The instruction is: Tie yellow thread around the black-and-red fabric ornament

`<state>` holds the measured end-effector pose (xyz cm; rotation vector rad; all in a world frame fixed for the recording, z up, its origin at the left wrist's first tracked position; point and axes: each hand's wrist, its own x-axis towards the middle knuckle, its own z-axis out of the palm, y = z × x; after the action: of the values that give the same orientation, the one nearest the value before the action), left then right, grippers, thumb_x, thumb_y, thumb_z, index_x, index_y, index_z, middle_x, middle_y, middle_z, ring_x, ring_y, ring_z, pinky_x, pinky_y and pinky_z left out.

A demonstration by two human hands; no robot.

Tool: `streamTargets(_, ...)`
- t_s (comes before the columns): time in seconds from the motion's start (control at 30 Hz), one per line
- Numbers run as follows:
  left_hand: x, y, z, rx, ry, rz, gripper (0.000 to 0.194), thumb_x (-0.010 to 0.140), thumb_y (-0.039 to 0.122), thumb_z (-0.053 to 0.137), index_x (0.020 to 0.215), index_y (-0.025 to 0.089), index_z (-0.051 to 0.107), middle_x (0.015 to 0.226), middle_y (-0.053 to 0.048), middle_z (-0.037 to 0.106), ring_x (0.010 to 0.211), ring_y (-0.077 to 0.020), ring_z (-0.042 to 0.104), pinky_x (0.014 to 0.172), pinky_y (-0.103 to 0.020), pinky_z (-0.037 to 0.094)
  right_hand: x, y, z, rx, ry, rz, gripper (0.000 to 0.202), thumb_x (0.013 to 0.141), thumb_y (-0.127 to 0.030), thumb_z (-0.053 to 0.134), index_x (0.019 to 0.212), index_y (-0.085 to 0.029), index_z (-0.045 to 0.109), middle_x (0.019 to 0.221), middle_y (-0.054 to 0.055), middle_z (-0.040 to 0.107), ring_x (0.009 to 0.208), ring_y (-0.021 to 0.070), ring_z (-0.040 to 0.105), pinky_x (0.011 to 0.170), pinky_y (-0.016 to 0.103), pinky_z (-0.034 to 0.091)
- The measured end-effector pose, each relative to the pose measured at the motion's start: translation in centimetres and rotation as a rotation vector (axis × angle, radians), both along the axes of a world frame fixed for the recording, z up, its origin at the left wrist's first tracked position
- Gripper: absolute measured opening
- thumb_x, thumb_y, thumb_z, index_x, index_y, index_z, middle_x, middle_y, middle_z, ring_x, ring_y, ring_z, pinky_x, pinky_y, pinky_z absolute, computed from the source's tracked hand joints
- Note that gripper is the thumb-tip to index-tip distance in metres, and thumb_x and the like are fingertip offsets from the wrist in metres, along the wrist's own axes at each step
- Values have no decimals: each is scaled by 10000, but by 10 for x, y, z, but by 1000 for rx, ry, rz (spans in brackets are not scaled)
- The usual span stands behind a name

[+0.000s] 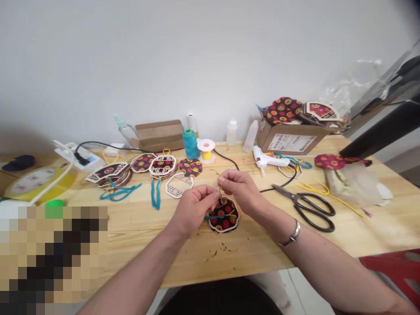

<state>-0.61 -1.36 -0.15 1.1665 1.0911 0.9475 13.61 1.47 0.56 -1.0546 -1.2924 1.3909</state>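
Observation:
My left hand (pixel 196 205) is closed in a pinch just above a scalloped, flower-patterned fabric piece (pixel 226 222) with a pale rim. My right hand (pixel 239 187) also pinches, close to the left fingertips. A thin, brownish strand seems to run between the fingers, but it is too fine to name. Across the fabric piece lies a teal cord (pixel 215 217) with a yellow loop at its right end. My left fingers hide its upper left edge. Left of my hands is a bare wooden lattice frame (pixel 176 185).
Black-handled scissors (pixel 310 205) and a white glue gun (pixel 269 159) lie to the right. Teal thread (pixel 191 144) and a yellow spool (pixel 206 153) stand behind. Finished-looking lattice ornaments (pixel 110 173) sit left. A cardboard box (pixel 292 138) holds more pieces. Dark scraps dot the table (pixel 157 258).

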Motion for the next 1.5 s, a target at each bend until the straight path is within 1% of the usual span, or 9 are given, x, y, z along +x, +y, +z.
streamTargets(0.17,2,0,3,-57,-123,-13,228,740,309,642,615,139,554,464,59,446,420,-39,306,420,-199,199,-4,0,-2,-149,239,-6,212,636,-280,655,548,-159,505,456,-71,395,451,59,313,475,231,218)
streamTargets(0.37,2,-1,4,-76,-176,76,176,710,269,660,623,133,591,444,58,433,421,-42,319,417,-195,202,-1,2,-3,-108,296,-23,172,657,-269,673,589,-148,571,525,-44,496,511,67,413,535,230,315)
streamTargets(0.57,1,-1,4,-84,-183,78,148,705,266,661,654,130,629,454,51,456,414,-35,322,399,-179,192,0,1,-2,-203,381,106,203,725,-344,657,689,-155,592,792,27,624,717,120,573,704,299,465)
streamTargets(0.7,1,1,4,-105,-208,145,132,679,258,679,655,136,635,450,52,472,392,-31,322,382,-173,189,4,2,-1,-263,370,292,342,796,-485,559,804,-145,599,839,69,634,747,154,612,730,356,502)
streamTargets(0.83,1,3,6,-125,-209,200,124,657,244,691,650,132,640,438,53,475,375,-24,318,373,-168,184,7,2,3,-268,253,375,385,789,-523,556,872,-148,581,760,48,627,669,134,604,611,278,495)
streamTargets(0.9,2,3,6,-128,-212,201,127,655,246,689,646,129,640,441,52,475,379,-24,319,374,-167,182,7,1,6,-237,136,396,344,787,-482,578,806,-139,583,646,8,585,538,83,524,488,202,408)
streamTargets(1.03,2,3,5,-105,-182,188,123,663,250,672,669,129,650,450,52,470,393,-31,323,380,-172,187,8,1,7,-122,-27,333,271,772,-397,611,729,-130,607,525,-48,472,456,44,352,425,190,251)
streamTargets(1.3,-2,-1,-1,54,70,149,207,737,295,626,594,148,598,485,46,465,454,-55,338,438,-196,246,7,4,1,-48,-85,165,182,683,-317,673,690,-138,641,614,-21,568,536,66,423,492,211,315)
streamTargets(1.5,-1,-1,-1,20,13,122,202,737,329,633,644,150,624,503,42,457,459,-64,332,437,-202,230,7,3,3,-72,-115,103,156,686,-280,658,617,-148,611,549,-39,517,497,61,379,477,213,295)
